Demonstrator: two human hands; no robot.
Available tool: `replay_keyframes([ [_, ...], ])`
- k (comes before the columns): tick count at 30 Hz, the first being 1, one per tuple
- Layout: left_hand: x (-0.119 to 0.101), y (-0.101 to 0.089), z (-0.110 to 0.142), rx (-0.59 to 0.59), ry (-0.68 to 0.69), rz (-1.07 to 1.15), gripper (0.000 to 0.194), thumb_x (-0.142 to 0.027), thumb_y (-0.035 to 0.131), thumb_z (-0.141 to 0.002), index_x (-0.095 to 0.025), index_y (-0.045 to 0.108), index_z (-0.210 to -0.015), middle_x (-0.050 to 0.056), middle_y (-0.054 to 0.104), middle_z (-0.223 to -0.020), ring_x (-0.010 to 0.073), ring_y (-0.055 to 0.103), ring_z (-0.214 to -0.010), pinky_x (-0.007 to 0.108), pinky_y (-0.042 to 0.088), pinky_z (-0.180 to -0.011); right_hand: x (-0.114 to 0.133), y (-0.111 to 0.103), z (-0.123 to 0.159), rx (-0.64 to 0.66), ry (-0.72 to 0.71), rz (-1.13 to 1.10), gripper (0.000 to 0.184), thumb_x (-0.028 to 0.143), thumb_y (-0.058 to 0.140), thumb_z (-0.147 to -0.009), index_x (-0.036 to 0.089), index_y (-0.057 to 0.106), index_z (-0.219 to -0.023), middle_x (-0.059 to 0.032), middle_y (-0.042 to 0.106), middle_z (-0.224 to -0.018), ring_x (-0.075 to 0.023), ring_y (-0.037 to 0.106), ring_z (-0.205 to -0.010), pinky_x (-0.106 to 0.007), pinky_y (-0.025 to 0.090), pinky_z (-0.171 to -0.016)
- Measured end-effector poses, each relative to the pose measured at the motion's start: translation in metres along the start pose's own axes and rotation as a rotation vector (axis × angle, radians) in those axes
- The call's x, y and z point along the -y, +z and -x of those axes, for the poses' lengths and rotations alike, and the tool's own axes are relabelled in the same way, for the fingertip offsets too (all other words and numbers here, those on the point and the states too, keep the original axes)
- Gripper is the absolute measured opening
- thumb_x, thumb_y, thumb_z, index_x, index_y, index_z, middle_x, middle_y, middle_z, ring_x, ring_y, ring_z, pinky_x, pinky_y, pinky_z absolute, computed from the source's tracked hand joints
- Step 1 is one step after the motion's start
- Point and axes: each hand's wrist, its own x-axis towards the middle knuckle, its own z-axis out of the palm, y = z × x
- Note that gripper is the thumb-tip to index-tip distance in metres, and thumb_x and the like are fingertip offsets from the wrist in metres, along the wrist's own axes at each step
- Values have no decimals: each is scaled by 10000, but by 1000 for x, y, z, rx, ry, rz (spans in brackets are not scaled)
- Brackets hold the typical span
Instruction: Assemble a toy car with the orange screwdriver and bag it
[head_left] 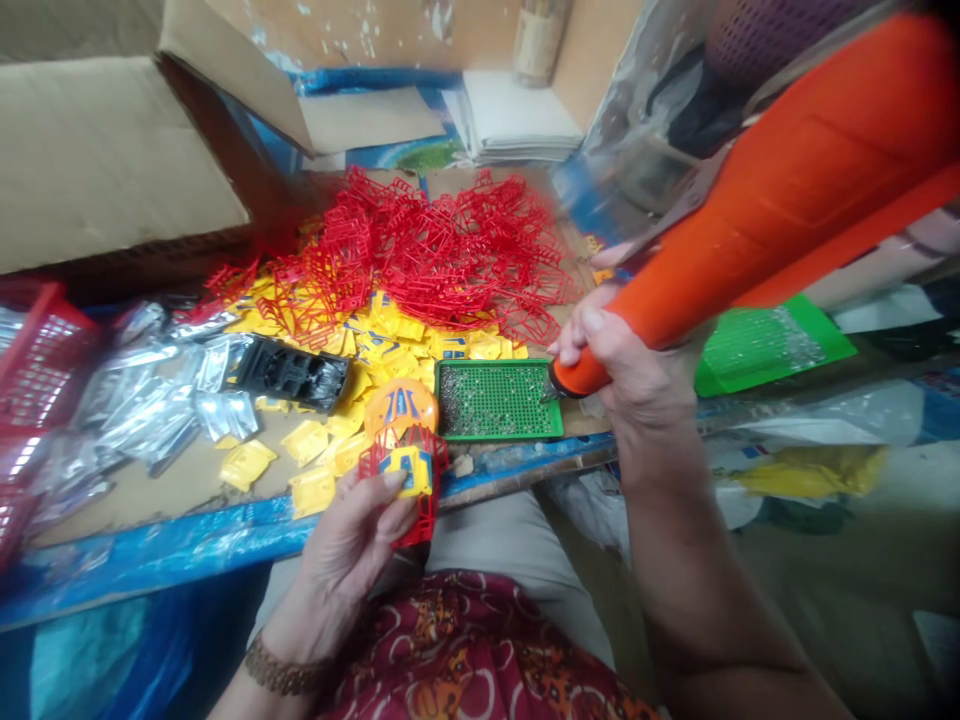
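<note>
My left hand (367, 525) pinches a toy car body (409, 470) near the table's front edge; it shows a yellow panel with blue marks over a red plastic frame. In my right hand (622, 360) is a big orange electric screwdriver (750, 200), fingers wrapped round its lower end. Its tip points down at the right end of a green tray (499, 438) holding many small screws; whether it touches a screw I cannot make out. Just behind the left hand lies a round orange piece with blue marks (401, 408).
Red plastic frames (450, 250) are heaped at the back over yellow panels (386, 330). To the left lie a black car chassis (292, 372), silvery packets (150, 400) and a red basket (45, 350). A cardboard box (112, 150) stands back left; a green sheet (776, 345) lies right.
</note>
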Motion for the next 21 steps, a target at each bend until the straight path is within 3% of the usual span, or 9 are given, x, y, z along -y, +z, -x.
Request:
replay_keyframes([
  [7,-2,4,3,-44,2,-16,246,-94,755,-579,-102,582,-754,-63,507,-541,-13,323,-352,108,276,-338,-2,-4,0,36,-64,-33,278,258,738,-701,292,597,-939,96,561,-564,-108,514,-427,-296,476,-479],
  [12,-1,2,2,-41,4,-13,249,-88,752,-585,-111,572,-757,-69,499,-551,-14,310,-356,111,273,-341,-1,-7,1,79,-83,11,275,305,759,-733,310,611,-964,80,546,-597,-121,531,-463,-330,501,-530],
  [21,-1,2,2,-48,6,-13,264,-99,761,-574,-108,570,-756,-74,491,-534,-11,317,-356,108,279,-340,-5,-3,-1,20,-42,-10,350,368,810,-645,327,598,-920,93,519,-534,-119,489,-420,-323,481,-484],
])
